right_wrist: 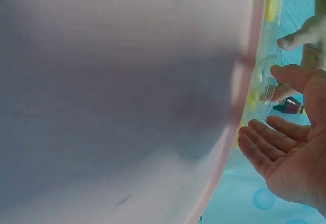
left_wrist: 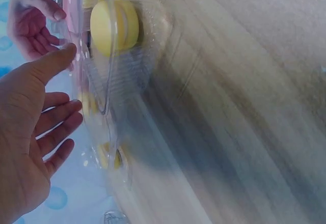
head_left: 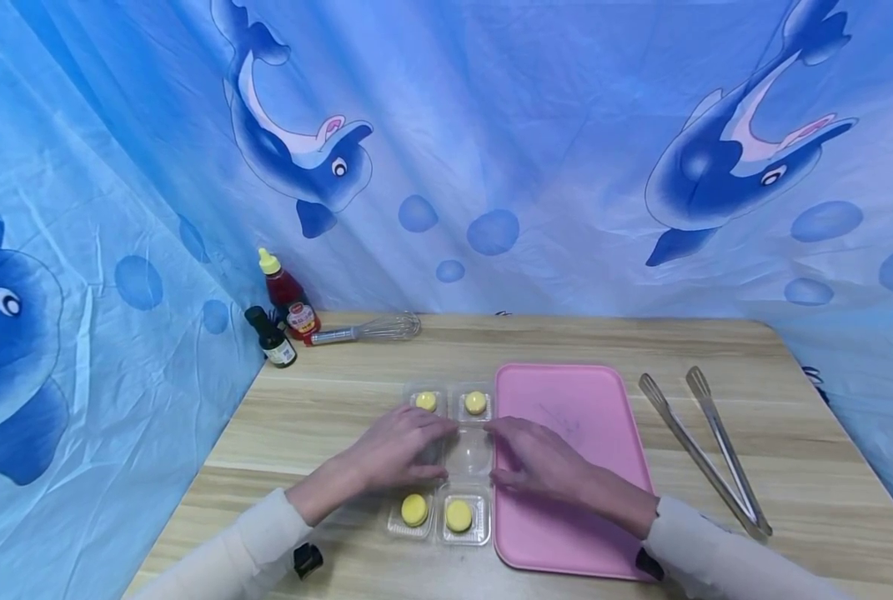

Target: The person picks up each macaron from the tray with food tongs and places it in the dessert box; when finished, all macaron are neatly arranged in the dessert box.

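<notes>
My left hand [head_left: 401, 450] and right hand [head_left: 539, 457] face each other across a clear plastic container [head_left: 469, 454], fingertips right at its two sides. Both hands have loosely extended fingers, thumbs toward the front. In the left wrist view, the left thumb overlaps the clear plastic edge; the right wrist view shows the right thumb likewise at the rim. Yellow macarons sit in clear boxes: back left [head_left: 426, 402], back right [head_left: 476, 403], front left [head_left: 414, 510] and front right [head_left: 459, 516]. The left hand hides part of the middle row.
A pink tray [head_left: 566, 542] lies under the right forearm. Open metal tongs [head_left: 709, 458] rest at its right. At the back left stand a red sauce bottle [head_left: 296, 304] and a small dark bottle [head_left: 272, 340], beside a whisk [head_left: 371, 328]. A dolphin-print curtain [head_left: 491, 150] hangs behind the table.
</notes>
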Tool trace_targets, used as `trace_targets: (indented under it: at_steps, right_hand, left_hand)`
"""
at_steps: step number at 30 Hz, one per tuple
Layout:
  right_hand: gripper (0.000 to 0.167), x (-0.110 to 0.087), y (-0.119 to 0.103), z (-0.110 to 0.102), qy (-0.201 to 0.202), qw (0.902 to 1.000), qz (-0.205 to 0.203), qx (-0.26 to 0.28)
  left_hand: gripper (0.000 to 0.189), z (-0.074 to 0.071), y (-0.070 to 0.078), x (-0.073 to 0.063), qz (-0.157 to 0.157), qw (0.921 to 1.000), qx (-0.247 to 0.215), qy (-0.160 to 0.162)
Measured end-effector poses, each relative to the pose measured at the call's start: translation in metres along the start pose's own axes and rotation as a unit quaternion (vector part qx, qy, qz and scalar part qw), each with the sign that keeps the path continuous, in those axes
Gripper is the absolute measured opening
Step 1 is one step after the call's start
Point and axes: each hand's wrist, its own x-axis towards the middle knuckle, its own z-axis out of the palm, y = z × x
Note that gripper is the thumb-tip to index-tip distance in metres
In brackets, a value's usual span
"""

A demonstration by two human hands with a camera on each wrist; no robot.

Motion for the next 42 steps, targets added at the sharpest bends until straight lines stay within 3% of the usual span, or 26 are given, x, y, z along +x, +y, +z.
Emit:
trace_targets:
  at_steps: [4,8,11,16,21,26,30,32,34,37,39,42]
  right_hand:
    - [0.068,-0.002,-0.001,-0.007,0.001,0.9996,-0.007,0.027]
    - [0.065,-0.002,0.0,-0.016,-0.01,0.9932,-0.004,0.116]
    - [0.058,0.0,0.002,-0.021,-0.017,0.9773,0.019,0.21]
    - [0.049,0.004,0.002,-0.027,-0.011,0.9407,0.069,0.332]
    - [0.034,0.007,-0.003,-0.03,-0.007,0.9102,0.128,0.394]
    - [0.015,0.008,-0.006,-0.03,0.005,0.8981,0.145,0.415]
    - [0.009,0.008,-0.008,-0.031,0.025,0.9055,0.129,0.404]
    - [0.011,0.008,-0.009,-0.03,0.036,0.9173,0.112,0.381]
    - [0.014,0.007,-0.01,-0.029,0.05,0.935,0.088,0.34]
    - [0.025,0.006,-0.013,-0.025,0.079,0.9599,0.034,0.267]
    - [0.031,0.004,-0.015,-0.024,0.098,0.9703,-0.003,0.221]
    - [0.035,0.002,-0.019,-0.021,0.123,0.9777,-0.05,0.163]
  left_hand:
    - [0.073,-0.004,-0.001,-0.001,0.01,0.9997,-0.002,0.022]
    - [0.073,-0.008,-0.002,-0.001,0.028,0.9985,-0.002,0.048]
    - [0.072,-0.012,-0.003,-0.001,0.049,0.9963,0.008,0.07]
    - [0.074,-0.015,-0.004,0.001,0.097,0.9874,0.04,0.119]
    - [0.078,-0.016,-0.005,0.004,0.139,0.9727,0.069,0.173]
    - [0.083,-0.017,-0.003,0.006,0.158,0.9616,0.094,0.204]
    - [0.086,-0.018,-0.001,0.004,0.15,0.9648,0.079,0.201]
    - [0.083,-0.018,0.0,0.003,0.145,0.9671,0.064,0.199]
    - [0.071,-0.019,0.002,0.003,0.133,0.9724,0.032,0.189]
    - [0.051,-0.019,0.006,0.002,0.106,0.981,-0.033,0.159]
    - [0.043,-0.02,0.009,0.002,0.077,0.9846,-0.097,0.123]
    - [0.043,-0.021,0.013,0.002,0.036,0.9776,-0.195,0.07]
